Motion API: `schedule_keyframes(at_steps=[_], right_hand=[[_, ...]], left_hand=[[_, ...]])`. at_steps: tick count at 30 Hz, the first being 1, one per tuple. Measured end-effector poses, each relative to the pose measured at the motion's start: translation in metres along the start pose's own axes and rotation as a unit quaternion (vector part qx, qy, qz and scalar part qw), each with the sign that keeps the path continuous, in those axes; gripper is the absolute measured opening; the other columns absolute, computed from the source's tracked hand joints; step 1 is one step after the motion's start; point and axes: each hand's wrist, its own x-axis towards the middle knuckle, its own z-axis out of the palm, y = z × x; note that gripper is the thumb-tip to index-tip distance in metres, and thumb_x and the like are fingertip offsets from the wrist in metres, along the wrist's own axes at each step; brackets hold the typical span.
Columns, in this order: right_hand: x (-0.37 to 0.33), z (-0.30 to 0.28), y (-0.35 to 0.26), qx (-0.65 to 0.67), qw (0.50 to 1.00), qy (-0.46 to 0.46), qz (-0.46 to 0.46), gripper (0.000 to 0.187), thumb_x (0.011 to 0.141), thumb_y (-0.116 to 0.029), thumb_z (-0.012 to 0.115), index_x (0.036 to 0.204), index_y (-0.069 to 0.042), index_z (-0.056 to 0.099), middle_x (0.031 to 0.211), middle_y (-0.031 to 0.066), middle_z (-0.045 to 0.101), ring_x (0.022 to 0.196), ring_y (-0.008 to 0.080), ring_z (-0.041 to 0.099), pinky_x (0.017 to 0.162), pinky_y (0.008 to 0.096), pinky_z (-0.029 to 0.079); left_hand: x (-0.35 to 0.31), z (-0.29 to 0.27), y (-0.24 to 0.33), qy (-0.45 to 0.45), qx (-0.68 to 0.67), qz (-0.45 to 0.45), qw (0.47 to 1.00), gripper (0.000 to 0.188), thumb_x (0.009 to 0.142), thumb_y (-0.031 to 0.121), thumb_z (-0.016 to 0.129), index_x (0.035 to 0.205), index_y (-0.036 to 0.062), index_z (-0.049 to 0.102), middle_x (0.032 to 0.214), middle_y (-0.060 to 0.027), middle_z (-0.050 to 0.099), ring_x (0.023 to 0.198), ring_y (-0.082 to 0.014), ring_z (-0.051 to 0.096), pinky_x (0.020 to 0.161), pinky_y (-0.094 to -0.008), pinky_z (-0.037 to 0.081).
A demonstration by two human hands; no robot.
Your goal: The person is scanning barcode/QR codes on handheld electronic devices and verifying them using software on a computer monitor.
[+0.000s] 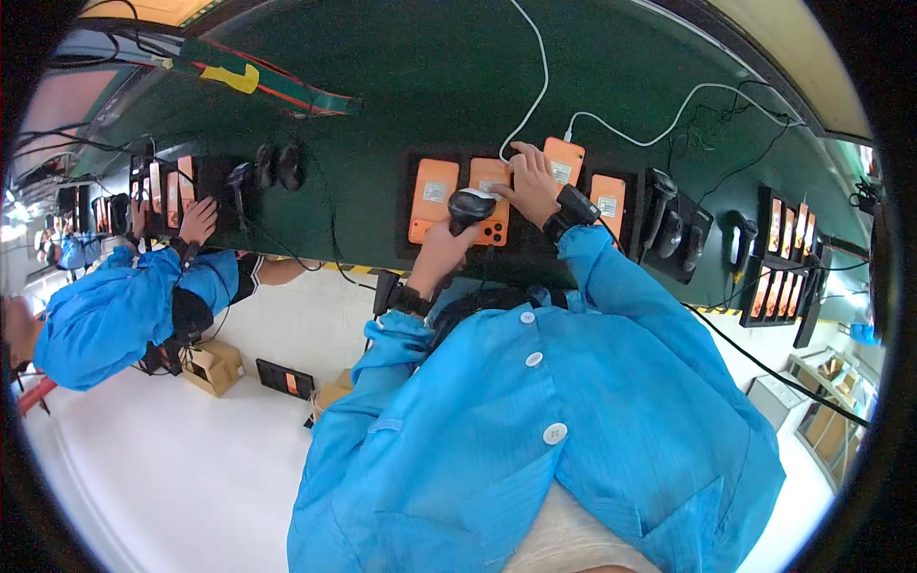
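Looks like you've got your left hand's [444, 256] fingers wrapped round a black handheld barcode scanner [468, 206], right over the second orange smartphone [488, 174] from the left, which lies camera-side up on the green table [420, 86]. Your right hand [535, 187] is at that phone's top end, next to a white cable [543, 72]; can't tell whether those fingers are gripping anything. Another orange phone [436, 181] sits just left.

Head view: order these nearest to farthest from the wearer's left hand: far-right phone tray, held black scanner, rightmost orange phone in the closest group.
1. Black scanner: in the left hand.
2. Rightmost orange phone, closest group: right of that hand.
3. Far-right phone tray: same side, much farther.
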Motion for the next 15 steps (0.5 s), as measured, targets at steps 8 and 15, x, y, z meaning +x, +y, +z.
schedule_keyframes(at_steps=[8,15], right_hand=[[0.0,-0.001,0.001,-0.004,0.999,0.025,-0.04,0.057,0.068,-0.036,0.076,0.103,0.0,0.049,0.123,0.0186,0.047,0.117,0.0359,0.043,0.098,0.0444,0.035],[-0.003,0.005,0.007,-0.001,0.995,0.076,-0.065,0.059,0.064,-0.034,0.079,0.103,-0.002,0.05,0.121,0.0162,0.048,0.115,0.0338,0.044,0.096,0.0441,0.035]], left_hand=[[0.002,0.021,-0.012,0.022,-0.011,-0.011,1.0,0.037,0.08,0.032,0.064,0.089,-0.004,0.057,0.059,-0.008,0.057,0.045,-0.0158,0.056,0.043,-0.0291,0.044],[-0.011,0.026,-0.01,0.053,-0.016,-0.015,0.998,0.038,0.08,0.032,0.065,0.089,-0.0042,0.057,0.059,-0.008,0.057,0.046,-0.0162,0.057,0.044,-0.0304,0.045]])
